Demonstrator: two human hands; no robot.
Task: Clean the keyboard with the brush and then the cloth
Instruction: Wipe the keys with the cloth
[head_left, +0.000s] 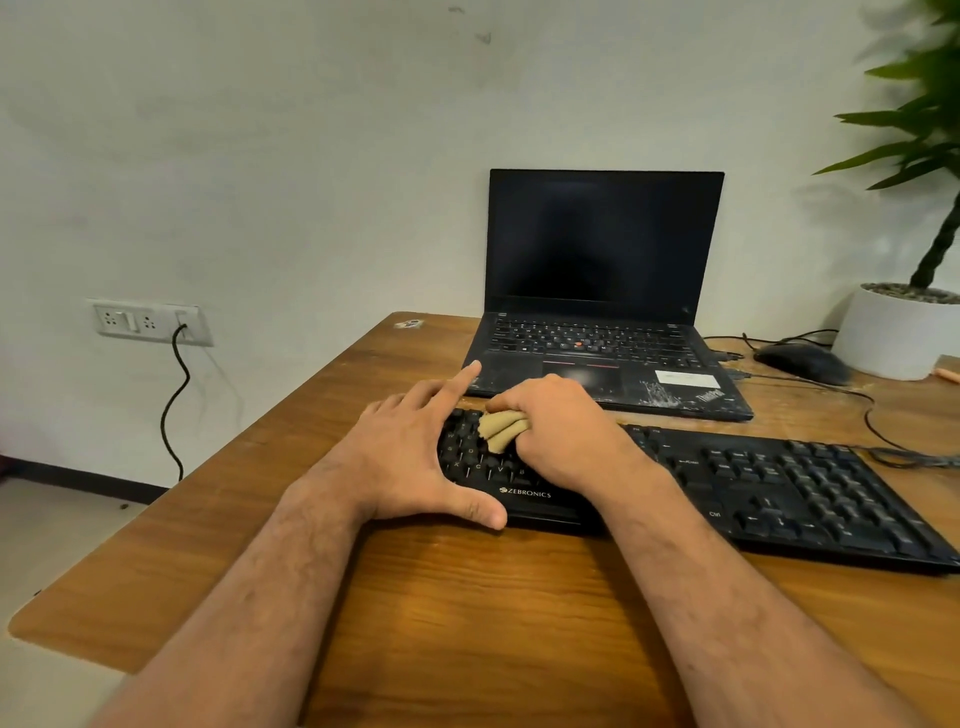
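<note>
Wiping the keyboard (779, 478) at its left key block: the right hand (561, 431) is bunching the tan cloth (501, 434) in curled fingers (501, 402), pressing the wad onto the keys so folds are reaching between caps. The left hand (410, 457) is lying flat, fingers extended, thumb hooking the near edge, probably bracing the board against sliding on the bench (467, 597). Laptop (602, 291) is sitting at 12 o'clock of the keyboard, mouse (802, 361) at 2 o'clock. No brush in view; judging the cloth stage underway.

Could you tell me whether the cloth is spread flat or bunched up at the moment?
Bunched up: the tan cloth shows folded ridges, gripped in the right hand on the keyboard.
</note>
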